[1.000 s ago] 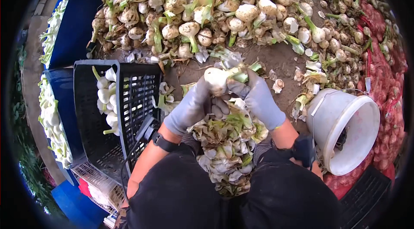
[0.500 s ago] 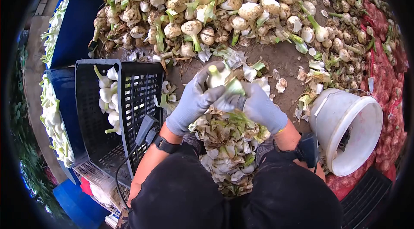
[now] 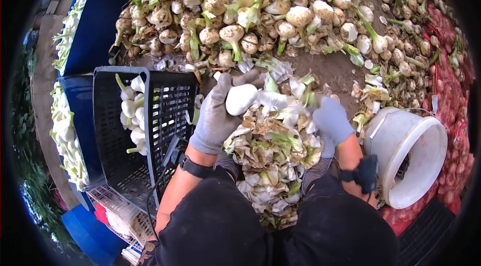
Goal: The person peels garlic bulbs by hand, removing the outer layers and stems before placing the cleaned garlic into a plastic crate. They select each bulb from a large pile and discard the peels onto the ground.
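My left hand, in a grey glove, is closed around a clean white garlic bulb, its stem end showing near the thumb. My right hand, gloved too, is apart from the bulb, off to the right; its fingers are smeared by motion, so what they hold cannot be seen. Between my feet lies a heap of garlic skins, its upper edge just below the bulb. Ahead of both hands rises a large pile of soil-stained garlic bulbs with green stems.
A black plastic crate on its side at my left holds several cleaned garlic bulbs. Blue containers with more white garlic stand beyond it. To my right, a white bucket lies tipped beside red mesh sacks.
The bulb in my left hand now shows a smooth white surface after loose skin and leaf were pulled at. My right hand has moved away to the right and down.
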Demonstrator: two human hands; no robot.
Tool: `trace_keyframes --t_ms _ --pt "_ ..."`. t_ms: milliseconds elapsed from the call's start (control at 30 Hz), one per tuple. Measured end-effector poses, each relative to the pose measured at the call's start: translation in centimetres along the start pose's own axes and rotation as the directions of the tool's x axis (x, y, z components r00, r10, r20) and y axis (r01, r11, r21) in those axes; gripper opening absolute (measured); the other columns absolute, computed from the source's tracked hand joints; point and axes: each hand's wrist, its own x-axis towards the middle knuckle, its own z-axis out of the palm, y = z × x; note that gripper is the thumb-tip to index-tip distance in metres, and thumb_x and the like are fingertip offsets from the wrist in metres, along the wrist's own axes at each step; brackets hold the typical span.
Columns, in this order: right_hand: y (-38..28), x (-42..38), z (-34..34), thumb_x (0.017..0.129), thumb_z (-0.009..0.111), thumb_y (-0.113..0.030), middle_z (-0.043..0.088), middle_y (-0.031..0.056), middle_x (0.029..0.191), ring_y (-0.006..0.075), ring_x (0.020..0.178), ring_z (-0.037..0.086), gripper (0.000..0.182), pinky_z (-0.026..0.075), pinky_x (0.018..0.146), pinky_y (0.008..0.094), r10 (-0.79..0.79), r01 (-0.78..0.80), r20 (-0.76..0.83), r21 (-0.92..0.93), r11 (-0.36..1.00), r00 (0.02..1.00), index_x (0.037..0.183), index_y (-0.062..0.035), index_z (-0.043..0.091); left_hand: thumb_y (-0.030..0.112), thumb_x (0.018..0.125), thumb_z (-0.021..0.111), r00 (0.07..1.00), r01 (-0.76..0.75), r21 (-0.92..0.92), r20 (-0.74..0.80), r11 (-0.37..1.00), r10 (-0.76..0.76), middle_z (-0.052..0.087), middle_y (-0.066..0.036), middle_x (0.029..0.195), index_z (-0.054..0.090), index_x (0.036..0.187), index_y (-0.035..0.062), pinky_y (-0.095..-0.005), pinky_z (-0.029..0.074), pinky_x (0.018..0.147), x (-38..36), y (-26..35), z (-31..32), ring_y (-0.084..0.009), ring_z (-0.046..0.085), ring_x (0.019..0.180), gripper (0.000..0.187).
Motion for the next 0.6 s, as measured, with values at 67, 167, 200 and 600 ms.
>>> trace_keyframes --t_ms 67,167,200,600 --pt "-2.3 -2.3 -0.6 0.089 0.061 -0.024 0.07 0.0167 0.096 0.0374 0.085 0.068 0.03 0.052 0.073 0.0459 -0.269 0.289 0.238 -0.055 0.956 0.933 0.117 -0.0125 0.064 0.047 0.103 0.04 0.997 0.07 -0.194 -0.03 0.979 -0.077 0.058 -0.017 0.131 0.047 0.135 -0.0075 -0.0344 0.042 0.107 0.6 -0.1 -1.4 -0.0238 0.054 0.126 0.064" --pt "-6.5 -2.3 -3.4 0.081 0.071 -0.029 0.069 0.0164 0.092 0.0362 0.09 0.066 0.048 0.052 0.079 0.0433 -0.366 0.364 0.017 -0.165 0.917 0.93 0.125 -0.0135 0.06 0.048 0.103 0.04 0.99 0.138 -0.357 0.022 0.924 -0.14 0.053 -0.017 0.137 0.043 0.139 -0.0067 -0.0361 0.041 0.109 0.8 -0.6 -1.7 -0.026 0.052 0.128 0.065" --pt "-7.2 -2.0 -3.5 0.079 0.074 -0.03 0.069 0.0164 0.09 0.0362 0.091 0.065 0.053 0.052 0.081 0.0428 -0.482 0.433 -0.248 -0.227 0.872 0.84 0.127 -0.0129 0.059 0.048 0.103 0.04 0.987 0.158 -0.387 0.047 0.908 -0.152 0.052 -0.017 0.138 0.042 0.14 -0.0062 -0.0366 0.041 0.109 0.7 -0.6 -1.5 -0.0265 0.052 0.128 0.065" --pt "-9.1 -3.6 -1.7 0.09 0.065 -0.022 0.07 0.0179 0.092 0.0267 0.084 0.069 0.024 0.052 0.077 0.0374 -0.637 0.222 0.584 0.625 0.748 0.502 0.107 -0.0057 0.069 0.029 0.106 0.041 0.948 -0.265 0.255 -0.106 0.93 0.3 0.062 -0.013 0.12 0.056 0.123 -0.001 -0.0351 0.049 0.099 0.0 0.3 -2.1 -0.023 0.06 0.111 0.037"
